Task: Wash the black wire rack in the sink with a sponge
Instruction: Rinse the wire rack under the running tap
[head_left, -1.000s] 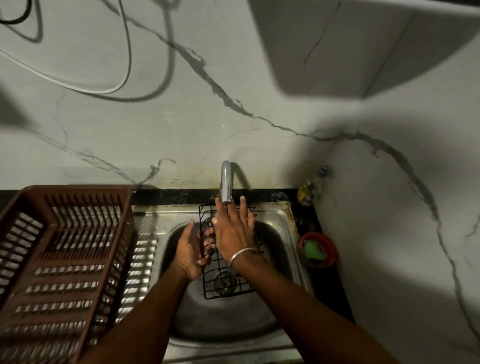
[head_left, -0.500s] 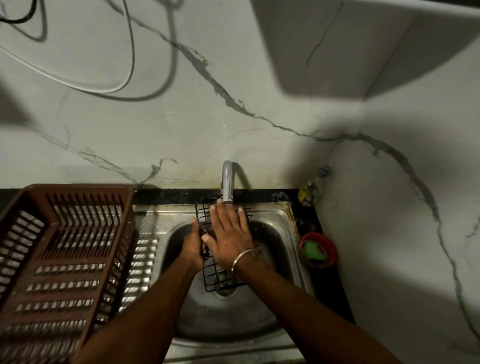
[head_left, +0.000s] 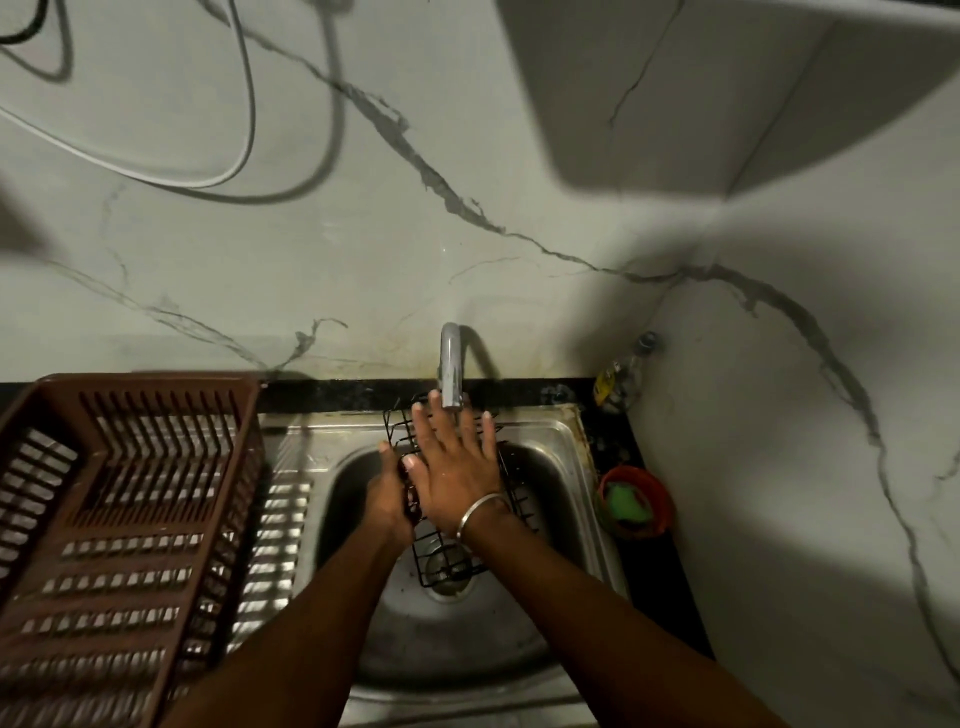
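Upper left of the frame: a white cable (head_left: 228, 171) and a dark cable (head_left: 31, 36) loop across the marble-patterned wall (head_left: 363, 249).

Lower left: a brown slotted plastic dish basket (head_left: 119, 519) stands on the ribbed steel drainboard (head_left: 275, 530), just beside the basin.

Centre: the steel sink (head_left: 561, 452) is set into a black worktop (head_left: 654, 571). A chrome tap (head_left: 451, 364) rises from the rear edge, its spout over the basin. The black wire rack (head_left: 457, 566) stands tilted inside the basin: its lower end lies over the drain, its upper end leans toward the tap and reaches the rear rim of the sink.

The left hand (head_left: 387, 499) is at the left edge of the rack. Its grip is closed: the fingers curl round the side wires.

The right hand (head_left: 454, 467) lies flat on the face of the rack, just beside the left hand. Its grip is open: the fingers are straight and spread, and the fingertips (head_left: 418, 410) reach up to the tap spout. A metal bangle (head_left: 480, 512) sits on the right wrist. Whether anything lies under the palm cannot be told.

Right of the sink: a red bowl (head_left: 636, 499) stands on the worktop in the lower right centre of the frame, holding a green sponge (head_left: 623, 499). Above it, in the corner against the wall, stands a small bottle (head_left: 621, 374); its label is too blurred to read.
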